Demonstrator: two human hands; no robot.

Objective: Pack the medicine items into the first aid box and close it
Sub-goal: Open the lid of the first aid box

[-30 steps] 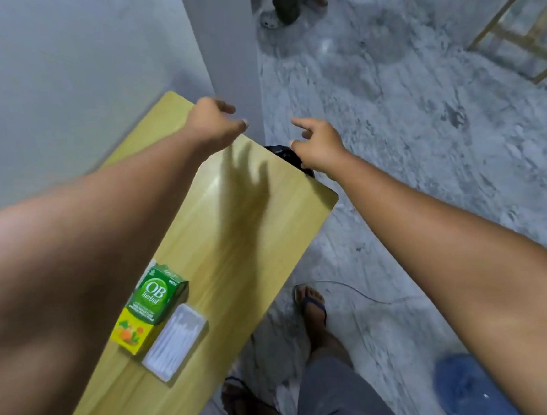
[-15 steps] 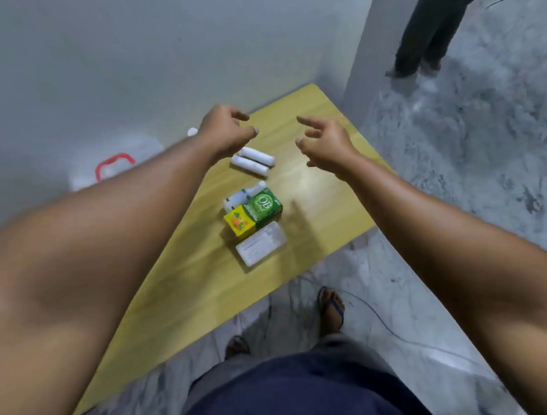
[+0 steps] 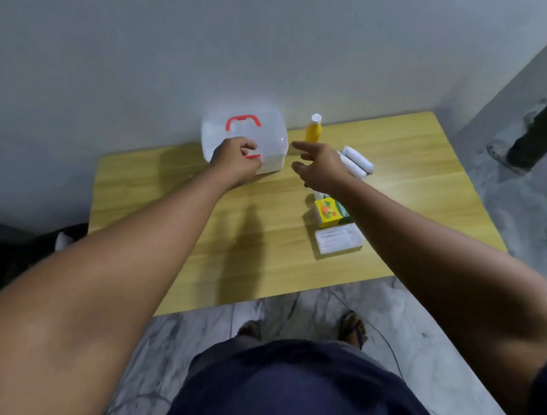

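The first aid box point(image 3: 268, 132), clear white plastic with a red handle and red front latch, stands closed at the back of the wooden table point(image 3: 203, 245). My left hand point(image 3: 237, 162) is at its front, fingers curled at the red latch. My right hand point(image 3: 319, 166) hovers open just right of the box, holding nothing. A yellow bottle with a white cap point(image 3: 313, 130) stands beside the box. Two white bandage rolls point(image 3: 357, 163) lie to the right. A green-yellow medicine carton point(image 3: 330, 212) and a clear flat packet point(image 3: 338, 240) lie nearer me, partly hidden by my right arm.
The table stands against a grey wall. Marble floor lies in front and to the right, with a thin cable by my feet point(image 3: 352, 327). Another person's dark leg point(image 3: 541, 134) stands at the far right. A dark object point(image 3: 23, 250) sits left of the table.
The view has swung left, bringing the box and bottle into the middle. My left hand has reached the box's latch and my right hand has come beside the box.
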